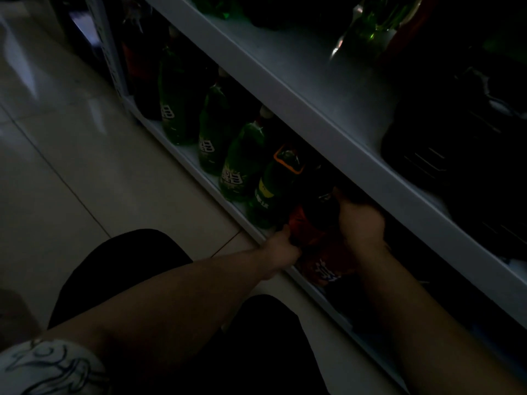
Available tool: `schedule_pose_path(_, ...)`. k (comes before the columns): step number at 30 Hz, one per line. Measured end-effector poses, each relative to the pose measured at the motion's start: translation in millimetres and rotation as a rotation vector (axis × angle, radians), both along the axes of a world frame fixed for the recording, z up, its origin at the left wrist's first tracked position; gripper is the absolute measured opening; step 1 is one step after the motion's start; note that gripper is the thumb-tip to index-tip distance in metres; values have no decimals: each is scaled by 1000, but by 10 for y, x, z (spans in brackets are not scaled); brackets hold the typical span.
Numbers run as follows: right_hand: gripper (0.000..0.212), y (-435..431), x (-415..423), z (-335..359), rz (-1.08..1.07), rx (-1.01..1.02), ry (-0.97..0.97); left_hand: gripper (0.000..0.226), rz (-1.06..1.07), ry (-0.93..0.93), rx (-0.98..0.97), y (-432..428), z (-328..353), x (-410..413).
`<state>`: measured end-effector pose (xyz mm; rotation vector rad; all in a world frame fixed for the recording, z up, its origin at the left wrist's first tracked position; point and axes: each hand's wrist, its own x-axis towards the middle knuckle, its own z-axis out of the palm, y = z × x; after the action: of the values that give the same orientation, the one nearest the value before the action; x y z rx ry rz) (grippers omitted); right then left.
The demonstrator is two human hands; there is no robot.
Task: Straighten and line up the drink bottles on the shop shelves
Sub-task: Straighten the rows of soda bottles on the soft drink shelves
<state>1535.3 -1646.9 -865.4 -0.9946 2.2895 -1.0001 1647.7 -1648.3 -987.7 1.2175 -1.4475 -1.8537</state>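
Both hands are on one bottle at the front of the bottom shelf (pixel 182 155). Nearest the camera, the left hand (pixel 283 249) reaches in from the lower left. Its fingers are curled round the left side of the dark bottle (pixel 312 208), at the red label (pixel 302 223). The right hand (pixel 360 223) is cupped against the bottle's right side with the thumb lying up along the dark body. Its fingers wrap out of sight behind, so in this dim light I cannot tell how firmly they close. The bottle stands between the two hands, just under the edge of the upper shelf (pixel 285 81). More red labelling with pale lettering shows just below, but whether it belongs to the same bottle is unclear.

Below the arms are black trousers (pixel 128 266) and a patterned pale sleeve (pixel 51 366) on the left arm, over a pale tiled floor (pixel 71 138).

Touching the dark bottle on its left is a green bottle (pixel 266 195) with an orange carry ring (pixel 288 161) at its neck. Beyond it, three more green bottles (pixel 211 132) run along the shelf front, upright and close together. Darker bottles stand at the far end.

On the upper shelf there are green bottles (pixel 370 27) further back and dark shapes too shadowed to name at the right.
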Motion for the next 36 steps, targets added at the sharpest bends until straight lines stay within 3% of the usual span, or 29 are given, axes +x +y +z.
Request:
schedule_pose_path(1,47,-17,-40,-49,-18,-37,-19,61,-22,14,2,-10,-1,17)
schedule_pose_path(3,56,14,36,-60,-10,4,125,74,-71,49,60,-26,-13,53)
schedule_pose_path(7,59,-19,0,-134,-16,37,139,105,-155,45,194,-13,-36,72)
schedule_pose_path(10,62,-36,-31,-147,-13,30,149,115,-169,24,185,-13,-16,87)
schedule_pose_path(16,61,4,20,-99,31,18,179,102,-251,-114,73,-35,43,101)
schedule_pose_path(20,52,178,132,-91,116,-109,234,87,-267,-132,27,-114,189,117)
schedule_pose_path(23,51,459,395,-159,141,-310,359,56,-423,-385,-125,-304,267,184)
schedule_pose_path(25,48,568,606,-200,241,-467,444,47,-429,-541,-276,-477,372,309)
schedule_pose_path(30,25,137,943,57,590,-716,503,36,-114,-730,-297,-930,522,739)
schedule_pose_path(32,23,-186,1053,319,638,-769,460,33,111,-673,-271,-1054,617,912)
schedule_pose_path(36,14,-887,1328,893,573,-761,281,13,569,-357,-264,-1221,879,1252)
